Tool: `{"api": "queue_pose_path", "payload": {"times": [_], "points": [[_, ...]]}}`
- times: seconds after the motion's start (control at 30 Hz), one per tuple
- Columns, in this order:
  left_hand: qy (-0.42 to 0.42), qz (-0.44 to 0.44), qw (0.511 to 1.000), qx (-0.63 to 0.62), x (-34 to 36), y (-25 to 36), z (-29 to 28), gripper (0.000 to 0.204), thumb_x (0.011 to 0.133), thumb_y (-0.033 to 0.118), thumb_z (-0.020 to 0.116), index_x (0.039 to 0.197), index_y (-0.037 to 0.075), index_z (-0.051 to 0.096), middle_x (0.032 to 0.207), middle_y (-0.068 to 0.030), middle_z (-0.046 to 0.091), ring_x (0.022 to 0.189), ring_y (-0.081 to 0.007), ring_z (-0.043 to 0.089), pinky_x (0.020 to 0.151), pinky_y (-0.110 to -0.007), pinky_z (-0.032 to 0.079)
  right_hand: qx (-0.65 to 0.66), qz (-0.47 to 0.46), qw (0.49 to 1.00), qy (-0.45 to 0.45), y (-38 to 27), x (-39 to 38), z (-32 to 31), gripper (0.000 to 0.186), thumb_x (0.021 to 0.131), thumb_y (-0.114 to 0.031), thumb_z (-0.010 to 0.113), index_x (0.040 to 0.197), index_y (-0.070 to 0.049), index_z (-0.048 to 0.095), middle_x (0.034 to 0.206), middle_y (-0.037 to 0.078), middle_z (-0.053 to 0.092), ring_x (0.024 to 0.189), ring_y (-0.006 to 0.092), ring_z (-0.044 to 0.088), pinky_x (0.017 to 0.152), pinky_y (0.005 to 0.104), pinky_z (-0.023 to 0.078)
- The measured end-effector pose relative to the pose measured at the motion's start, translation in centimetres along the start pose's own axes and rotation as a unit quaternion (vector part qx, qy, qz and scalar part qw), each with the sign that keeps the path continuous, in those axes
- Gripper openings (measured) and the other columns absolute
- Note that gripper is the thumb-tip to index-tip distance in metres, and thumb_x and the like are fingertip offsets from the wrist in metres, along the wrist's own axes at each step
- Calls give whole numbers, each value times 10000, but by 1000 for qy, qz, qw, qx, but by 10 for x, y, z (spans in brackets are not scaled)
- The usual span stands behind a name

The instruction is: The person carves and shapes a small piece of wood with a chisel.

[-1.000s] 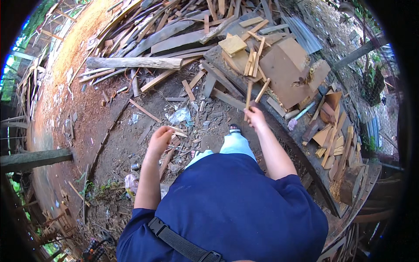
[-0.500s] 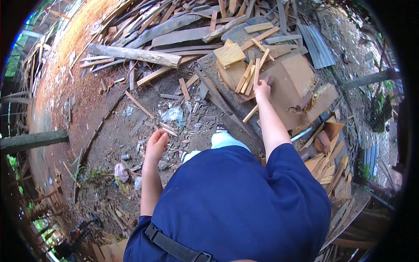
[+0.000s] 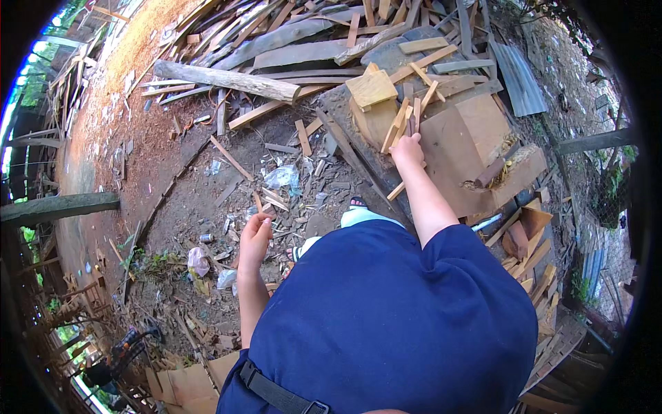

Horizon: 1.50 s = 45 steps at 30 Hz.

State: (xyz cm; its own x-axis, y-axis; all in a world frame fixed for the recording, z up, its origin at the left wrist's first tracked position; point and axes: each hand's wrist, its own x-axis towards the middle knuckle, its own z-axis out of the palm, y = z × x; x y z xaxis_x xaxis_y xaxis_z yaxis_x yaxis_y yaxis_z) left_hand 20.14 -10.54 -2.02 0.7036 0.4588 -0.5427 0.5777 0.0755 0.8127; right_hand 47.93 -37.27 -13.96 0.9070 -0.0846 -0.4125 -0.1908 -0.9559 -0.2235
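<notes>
My R hand (image 3: 408, 150) is closed around a thin wood stick (image 3: 412, 125) standing w/ other sticks against the round stump (image 3: 372, 123) beside the flat wooden block (image 3: 463, 141), while my L hand (image 3: 255, 234) hangs loosely open, empty, over littered dirt.

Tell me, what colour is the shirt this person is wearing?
Dark blue, plain; the shirt fills the lower part of the head view.

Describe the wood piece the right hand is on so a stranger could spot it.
Start at the big tan wooden block right of centre, then go to the round stump at its left edge. The right hand grips a thin strip there. Unlike the pale sticks beside it, it looks darker and reddish.
</notes>
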Motion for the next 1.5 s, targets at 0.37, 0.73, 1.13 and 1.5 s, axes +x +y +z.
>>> {"api": "queue_pose_path", "payload": {"times": [0.37, 0.73, 1.13, 1.5], "points": [[-19, -2, 1000, -13, -28, -13, -44, 169, 875, 180, 481, 975, 61, 548, 608, 43, 450, 510, -25, 376, 453, -167, 298, 79, 80, 992, 57, -14, -5, 16, 307, 851, -178, 358, 1091, 4, 422, 1100, 243, 520, 970, 354, 556, 804, 429, 458], [3, 8, 1000, 3, -38, -18, -93, 172, 885, 167, 466, 975, 43, 545, 608, 39, 448, 477, -36, 379, 432, -177, 303, 685, 191, 702, -45, -1, 7, 14, 200, 836, -265, 517, 741, -91, 495, 609, 41, 476, 481, 134, 451, 366, 241, 361], [-107, 125, 982, -91, -16, 28, -18, 382, 920, 215, 422, 1258, 44, 370, 947, -83, 571, 643, -110, 579, 535, -203, 456, 498, -320, 631, -501, -156, -196, -19, 293, 790, -108, 568, 1049, 21, 523, 908, 76, 561, 769, 145, 587, 602, 264, 506], [28, 90, 971, -219, -24, 10, -43, 235, 930, 178, 353, 1074, 14, 440, 911, -118, 603, 685, -160, 622, 551, -233, 490, 392, -483, 724, -300, -190, -212, 25, 424, 766, -79, 536, 1178, -8, 461, 1146, 172, 454, 1073, 250, 475, 932, 322, 367]]}}
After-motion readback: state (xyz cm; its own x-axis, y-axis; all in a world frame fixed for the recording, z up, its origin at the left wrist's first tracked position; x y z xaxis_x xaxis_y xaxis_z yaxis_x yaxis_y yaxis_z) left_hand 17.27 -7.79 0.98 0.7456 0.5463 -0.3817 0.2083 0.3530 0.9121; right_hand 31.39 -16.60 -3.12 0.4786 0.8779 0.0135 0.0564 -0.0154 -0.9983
